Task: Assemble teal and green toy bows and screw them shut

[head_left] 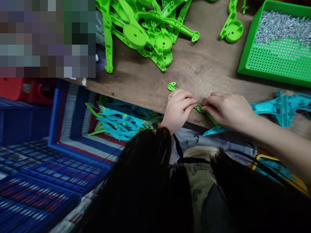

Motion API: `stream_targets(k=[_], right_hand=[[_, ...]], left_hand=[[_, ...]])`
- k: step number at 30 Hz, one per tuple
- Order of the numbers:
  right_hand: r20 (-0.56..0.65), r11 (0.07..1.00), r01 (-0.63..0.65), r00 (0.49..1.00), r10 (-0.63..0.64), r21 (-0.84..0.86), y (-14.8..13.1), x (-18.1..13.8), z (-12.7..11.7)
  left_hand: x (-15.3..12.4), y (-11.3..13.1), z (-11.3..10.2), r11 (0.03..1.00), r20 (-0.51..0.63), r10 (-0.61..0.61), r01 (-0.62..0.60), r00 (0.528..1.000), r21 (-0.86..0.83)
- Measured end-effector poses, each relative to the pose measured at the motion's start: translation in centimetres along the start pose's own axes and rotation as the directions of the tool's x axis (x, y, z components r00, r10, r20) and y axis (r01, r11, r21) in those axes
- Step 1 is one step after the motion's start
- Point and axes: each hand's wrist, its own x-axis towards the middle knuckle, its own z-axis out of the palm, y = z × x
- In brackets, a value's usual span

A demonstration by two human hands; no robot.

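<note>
Wooden table (204,61): spreading beneath and beyond both hands.
Left hand (179,106): arching with its back upward, thumb and fingertips pinching a thin green piece (199,108).
Right hand (227,105): reaching in from the right, fingers curling, pinching the same piece.
Green piece: running between both hands' fingertips, by the table's near edge.
Beyond: green parts (134,35) are lying heaped past the left hand; a green tray (274,61) is holding small metal pieces (279,27) past the right.

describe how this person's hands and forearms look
The left hand, ungloved, wears a thin gold-coloured ring and a yellowish wrist band. The right hand is ungloved too, with no jewellery visible; its forearm shows no sleeve.
</note>
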Motion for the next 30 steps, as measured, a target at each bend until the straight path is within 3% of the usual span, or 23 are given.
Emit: stream_targets(k=[6,12,16,22,24,30], right_hand=[[0.023,1.0,-0.028,0.999,0.028,0.011,-0.3,0.6,-0.3],[0.121,0.983,-0.155,0.982,0.143,0.096,-0.4,1.5,-0.3],[0.114,0.97,-0.192,0.978,0.176,0.149,-0.6,1.8,-0.1],[0.223,0.938,-0.077,0.975,-0.001,0.339,0.7,1.7,-0.4],[0.23,0.944,-0.078,0.973,0.002,0.321,0.9,1.7,-0.4],[0.182,0.957,-0.203,0.969,0.166,0.207,-0.4,1.8,0.1]], left_hand=[[-0.1,-0.2,0.1,1.0,-0.006,0.011,-0.011,1.0,-0.003],[-0.1,-0.2,0.1,1.0,-0.01,0.019,-0.019,1.0,-0.008],[-0.1,-0.2,0.1,0.999,-0.02,0.04,-0.04,0.999,0.003],[0.0,-0.1,-0.1,0.999,-0.017,0.039,-0.039,0.999,0.004],[0.1,-0.1,-0.1,0.999,-0.022,0.05,-0.049,0.999,0.019],[0.0,-0.1,0.0,0.997,-0.031,0.05,-0.048,0.998,0.054]])
